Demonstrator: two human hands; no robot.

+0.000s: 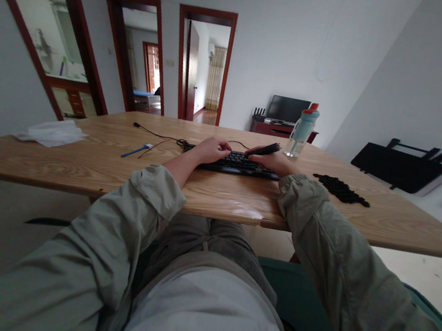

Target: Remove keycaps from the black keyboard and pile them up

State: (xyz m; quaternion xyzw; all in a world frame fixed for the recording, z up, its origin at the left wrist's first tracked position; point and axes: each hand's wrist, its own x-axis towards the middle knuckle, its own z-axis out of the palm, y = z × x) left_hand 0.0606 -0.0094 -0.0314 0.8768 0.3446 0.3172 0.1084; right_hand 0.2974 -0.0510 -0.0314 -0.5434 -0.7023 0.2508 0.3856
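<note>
A black keyboard (238, 163) lies flat on the wooden table in front of me. My left hand (211, 150) is over its left half, with the fingers curled and close together; whether anything small is between them is hidden. Over the right half, my right hand (273, 161) is closed around a thick black stick-shaped tool (265, 149), which slants across the keys with its blunt end up and to the right. The tool's working tip is hard to make out. Right of that hand lies a patch of small black pieces in rows (342, 189), perhaps keycaps.
On the wooden table (232, 203), a blue brush (137, 150) and a black cable (155, 133) lie left of the keyboard. Crumpled white tissue (52, 132) is farther left. A clear bottle with a red lid (301, 132) stands beyond my right hand.
</note>
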